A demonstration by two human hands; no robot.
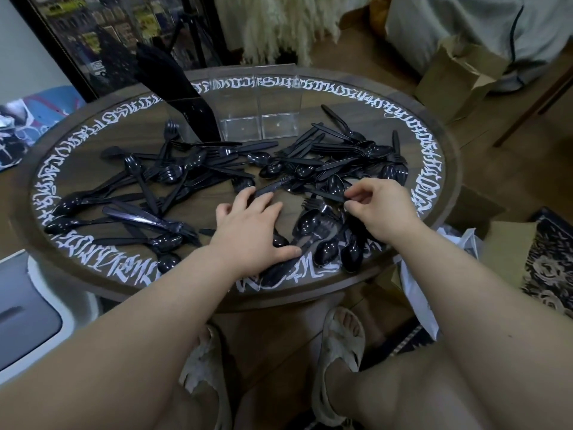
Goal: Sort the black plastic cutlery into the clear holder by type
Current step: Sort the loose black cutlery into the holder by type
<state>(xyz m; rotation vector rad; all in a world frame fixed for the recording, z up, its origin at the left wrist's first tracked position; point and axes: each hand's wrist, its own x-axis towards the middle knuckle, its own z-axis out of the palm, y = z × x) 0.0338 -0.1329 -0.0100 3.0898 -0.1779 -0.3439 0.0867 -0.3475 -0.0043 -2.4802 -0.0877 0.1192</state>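
My right hand (379, 209) pinches the handle end of a black piece (328, 195) whose long axis runs left and away across the pile; I can't tell its type. My left hand (248, 225) lies flat, fingers spread on cutlery (173, 175). The holder (257, 110) stands well beyond both hands at the bench's (86, 144) far side, one left compartment already filled. Around it: wooden floor, cardboard box (459, 76).
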